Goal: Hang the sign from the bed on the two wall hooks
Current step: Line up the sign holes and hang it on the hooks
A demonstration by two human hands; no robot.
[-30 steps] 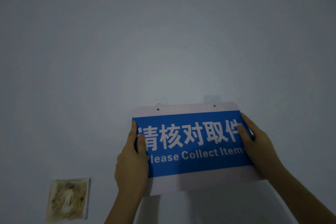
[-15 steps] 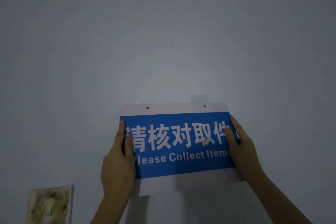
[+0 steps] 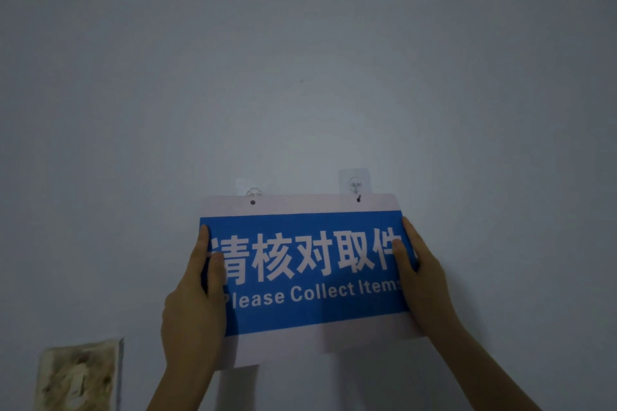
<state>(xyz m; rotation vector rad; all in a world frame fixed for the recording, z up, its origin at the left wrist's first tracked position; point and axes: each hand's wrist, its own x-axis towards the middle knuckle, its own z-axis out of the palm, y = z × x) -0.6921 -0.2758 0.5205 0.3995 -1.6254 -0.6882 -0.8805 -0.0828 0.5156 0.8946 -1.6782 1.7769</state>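
A white sign with a blue panel, Chinese characters and "Please Collect Items" is pressed flat against the wall. My left hand grips its left edge and my right hand grips its right edge. Two clear adhesive hooks stick to the wall just above the sign's top edge. The right hook reaches down into the sign's right hole. The left hook sits just above the left hole, and that hole looks empty.
A stained, dirty switch plate is fixed to the wall at lower left. The rest of the pale wall is bare around the sign.
Both hands have lowered the sign a little against the wall. The left hook, hidden behind the sign half a second ago, shows above the top edge, and the right hook meets its hole.
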